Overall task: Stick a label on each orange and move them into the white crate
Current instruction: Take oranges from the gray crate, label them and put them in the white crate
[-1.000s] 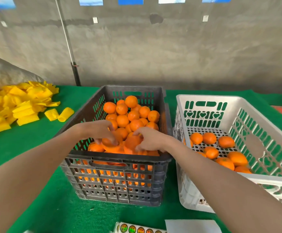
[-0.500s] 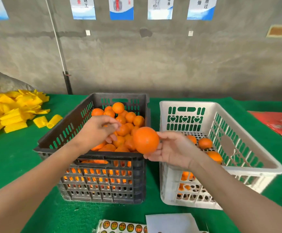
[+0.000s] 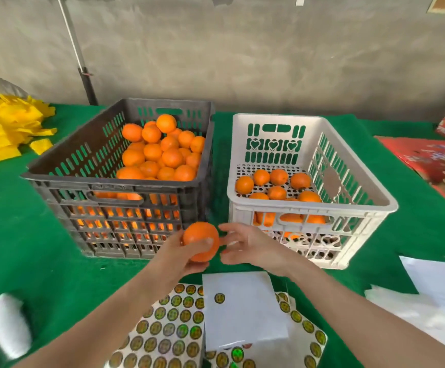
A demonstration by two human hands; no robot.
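Two bare forearms, the left forearm and the right forearm, are unclothed from the lower edge up to the wrists. The left hand and right hand are bare too, with slim fingers. A thumbnail shows on the left.

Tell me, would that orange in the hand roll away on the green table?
Probably: the orange looks round, so it could roll, though the fuzzy green cloth might slow it. It seems firm and fairly light, since the left hand holds it unsquashed.
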